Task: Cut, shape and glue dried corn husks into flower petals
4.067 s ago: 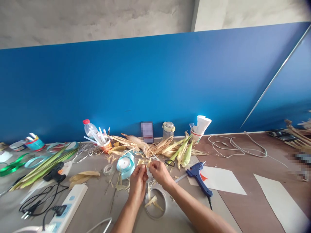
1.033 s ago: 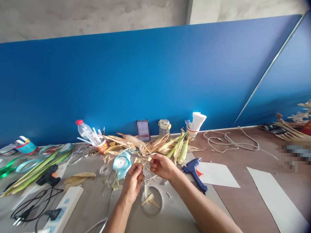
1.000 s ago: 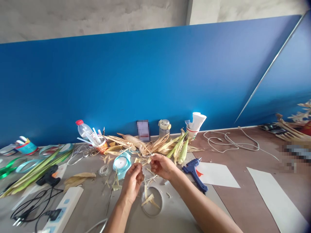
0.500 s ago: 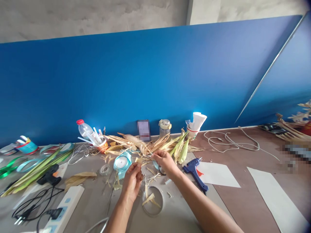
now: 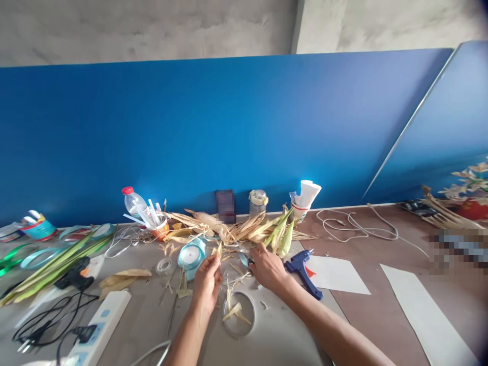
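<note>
Between the thumb and fingers of my left hand (image 5: 208, 284) is a small piece of dried corn husk (image 5: 218, 250), its pointed end standing up. My right hand (image 5: 267, 265) is lowered to the table with curled fingers on the dark handle of a pair of scissors (image 5: 250, 262), mostly hidden under them. Behind the hands lies a pile of dried corn husks (image 5: 247, 230), with greener husks (image 5: 285, 239) on its right. A spool of light blue ribbon (image 5: 191, 255) lies left of the husk piece. A wire ring (image 5: 253, 317) with husk scraps lies in front.
A blue glue gun (image 5: 304, 274) and white paper (image 5: 341, 274) lie at right. On the left are a power strip (image 5: 99, 325), a black glue gun (image 5: 78, 274) and long green leaves (image 5: 57, 267). A bottle (image 5: 133, 201), a jar (image 5: 258, 203) and cups stand along the blue partition (image 5: 229, 127).
My right hand has come down from beside the husk pile to the scissors on the table. My left hand still holds the husk piece, now more upright. The view has shifted slightly.
</note>
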The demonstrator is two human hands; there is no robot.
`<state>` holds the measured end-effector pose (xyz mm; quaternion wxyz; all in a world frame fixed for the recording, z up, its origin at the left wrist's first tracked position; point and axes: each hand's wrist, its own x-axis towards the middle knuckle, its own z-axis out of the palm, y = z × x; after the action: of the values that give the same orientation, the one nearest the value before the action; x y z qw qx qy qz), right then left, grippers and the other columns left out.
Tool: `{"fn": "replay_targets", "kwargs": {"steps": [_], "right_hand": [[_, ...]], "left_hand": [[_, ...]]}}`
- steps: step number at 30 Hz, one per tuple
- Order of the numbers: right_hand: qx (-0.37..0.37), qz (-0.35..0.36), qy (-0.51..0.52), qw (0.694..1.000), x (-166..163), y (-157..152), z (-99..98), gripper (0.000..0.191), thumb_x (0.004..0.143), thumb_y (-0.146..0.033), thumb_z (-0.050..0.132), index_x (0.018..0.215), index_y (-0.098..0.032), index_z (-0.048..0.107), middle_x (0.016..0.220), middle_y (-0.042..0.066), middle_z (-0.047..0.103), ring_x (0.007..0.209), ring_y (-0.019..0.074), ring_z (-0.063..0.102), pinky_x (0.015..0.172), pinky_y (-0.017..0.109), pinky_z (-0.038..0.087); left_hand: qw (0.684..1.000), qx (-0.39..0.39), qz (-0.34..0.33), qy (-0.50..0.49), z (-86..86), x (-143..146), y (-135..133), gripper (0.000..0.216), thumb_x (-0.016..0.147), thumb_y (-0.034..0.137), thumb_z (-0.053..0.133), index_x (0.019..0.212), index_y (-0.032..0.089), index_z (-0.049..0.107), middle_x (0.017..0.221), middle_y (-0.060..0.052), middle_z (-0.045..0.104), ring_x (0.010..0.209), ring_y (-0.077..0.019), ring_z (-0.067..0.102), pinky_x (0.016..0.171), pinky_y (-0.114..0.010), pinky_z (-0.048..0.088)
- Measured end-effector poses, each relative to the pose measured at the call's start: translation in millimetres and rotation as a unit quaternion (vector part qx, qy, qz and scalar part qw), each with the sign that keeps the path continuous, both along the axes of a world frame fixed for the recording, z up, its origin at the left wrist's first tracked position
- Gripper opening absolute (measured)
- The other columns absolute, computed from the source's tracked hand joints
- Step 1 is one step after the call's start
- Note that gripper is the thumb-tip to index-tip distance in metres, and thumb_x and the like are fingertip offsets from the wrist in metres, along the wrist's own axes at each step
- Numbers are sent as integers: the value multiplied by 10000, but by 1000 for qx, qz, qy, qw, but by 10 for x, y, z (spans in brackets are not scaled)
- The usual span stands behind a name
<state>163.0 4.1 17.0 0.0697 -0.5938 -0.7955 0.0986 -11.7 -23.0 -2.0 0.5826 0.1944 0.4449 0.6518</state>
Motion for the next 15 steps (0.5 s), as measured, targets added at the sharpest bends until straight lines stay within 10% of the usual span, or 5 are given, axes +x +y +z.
{"fn": "replay_targets", "kwargs": {"steps": [15], "right_hand": [[141,20,17,990,-147,478,292,419,888,-240,300,1306,-217,323,1086,116,537,858,209,565,684,298,356]], "left_hand": [[1000,6,5,-8,-40,-12,18,324,520,301,785,665,160,532,414,125,345,344,2,193,380,-161,190]]}}
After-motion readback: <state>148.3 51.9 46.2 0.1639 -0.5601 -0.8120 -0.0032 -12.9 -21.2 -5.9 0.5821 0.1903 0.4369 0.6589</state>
